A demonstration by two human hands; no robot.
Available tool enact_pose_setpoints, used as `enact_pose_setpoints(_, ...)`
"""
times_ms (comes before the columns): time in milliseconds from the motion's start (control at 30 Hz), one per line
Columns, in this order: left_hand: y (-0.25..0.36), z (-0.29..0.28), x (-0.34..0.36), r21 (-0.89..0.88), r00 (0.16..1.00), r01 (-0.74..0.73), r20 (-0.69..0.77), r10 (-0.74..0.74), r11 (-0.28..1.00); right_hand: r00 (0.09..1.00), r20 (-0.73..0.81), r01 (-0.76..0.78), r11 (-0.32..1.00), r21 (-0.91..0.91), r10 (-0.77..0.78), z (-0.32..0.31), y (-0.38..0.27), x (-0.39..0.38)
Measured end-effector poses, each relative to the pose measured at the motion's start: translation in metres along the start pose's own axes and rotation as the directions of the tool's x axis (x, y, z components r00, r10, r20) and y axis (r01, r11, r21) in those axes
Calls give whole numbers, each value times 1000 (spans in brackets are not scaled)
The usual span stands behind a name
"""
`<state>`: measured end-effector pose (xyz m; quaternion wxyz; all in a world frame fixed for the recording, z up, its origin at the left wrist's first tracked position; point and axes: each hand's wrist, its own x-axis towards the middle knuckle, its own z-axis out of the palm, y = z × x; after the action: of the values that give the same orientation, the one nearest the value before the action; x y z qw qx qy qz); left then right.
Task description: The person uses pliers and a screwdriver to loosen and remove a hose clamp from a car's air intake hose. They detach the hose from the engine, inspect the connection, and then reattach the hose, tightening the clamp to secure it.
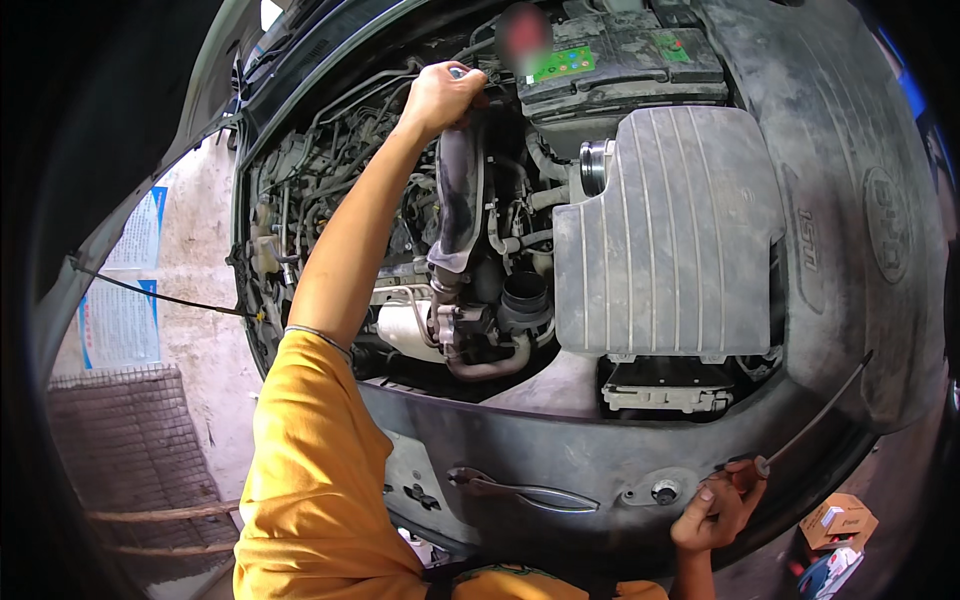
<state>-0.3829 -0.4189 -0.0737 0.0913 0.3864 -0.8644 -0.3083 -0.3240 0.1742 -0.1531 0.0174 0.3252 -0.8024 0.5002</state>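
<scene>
My left grip [445,97] curls near the battery [625,72]; cannot tell whether it clamps anything. Right grip [712,512] clamped on the screwdriver [762,466] beside the fender [560,440], shaft [816,412] angled toward the emblem [886,225], presumably to clear the engine [402,235].

The screwdriver handle [743,472] is reddish, the plastic cover [672,235] grey (pale-striped).

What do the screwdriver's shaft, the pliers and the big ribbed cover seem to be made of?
Screwdriver shaft: probably steel, thin and straight with a dull sheen.
Pliers: likely bare metal, smooth, with bright highlights along the handles.
Ribbed cover: apparently moulded plastic, matte grey, with regular raised ribs.
</scene>
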Motion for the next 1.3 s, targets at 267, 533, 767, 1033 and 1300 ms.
enact_pose_setpoints(267, 0, -2, 2, 44, 998, -51, 49, 48, 998, 999, 1, -42, 999, -15, 42, -2, -3, 2)
enact_pose_setpoints(533, -10, -13, 4, -8, 976, -140, 165, 140, 990, 999, -18, -40, 999, 25, 41, 0, -3, 2)
enact_pose_setpoints(767, -16, -19, 10, 1, 973, -161, 168, 158, 987, 999, -36, -31, 999, 39, 33, 3, -4, -2)
enact_pose_setpoints(1033, -23, -15, 14, -7, 976, -144, 164, 143, 990, 1000, 6, 29, 999, -30, -29, -2, -7, 12)
enact_pose_setpoints(1300, -25, -6, 20, -34, 980, -163, 111, 165, 986, 998, -56, 14, 992, -128, -22, -16, -22, 53)
